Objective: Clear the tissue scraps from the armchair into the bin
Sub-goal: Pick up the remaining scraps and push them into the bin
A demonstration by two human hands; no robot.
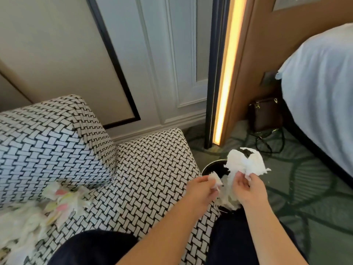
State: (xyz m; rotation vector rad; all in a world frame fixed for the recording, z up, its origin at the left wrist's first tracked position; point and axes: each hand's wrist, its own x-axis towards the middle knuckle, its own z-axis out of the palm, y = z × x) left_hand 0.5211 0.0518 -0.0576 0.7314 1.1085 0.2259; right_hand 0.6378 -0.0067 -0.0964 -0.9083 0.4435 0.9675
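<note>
Both my hands are over the dark round bin (212, 166), which stands on the floor just right of the armchair (149, 169). My right hand (250, 188) pinches a large crumpled white tissue scrap (246, 162) above the bin. A smaller white tissue wad (215, 181) is held in my left hand (200, 190) at the bin's near rim. White tissue lies inside the bin under my hands. A heap of white, pink and yellow tissue scraps (47, 207) lies on the armchair seat at the lower left.
The armchair has a black-and-white woven pattern and a thick arm on the right. A brown handbag (265, 115) with its strap sits on the green carpet beyond the bin. A bed with white linen (321, 92) fills the right side. Panelled wall and a lit strip stand behind.
</note>
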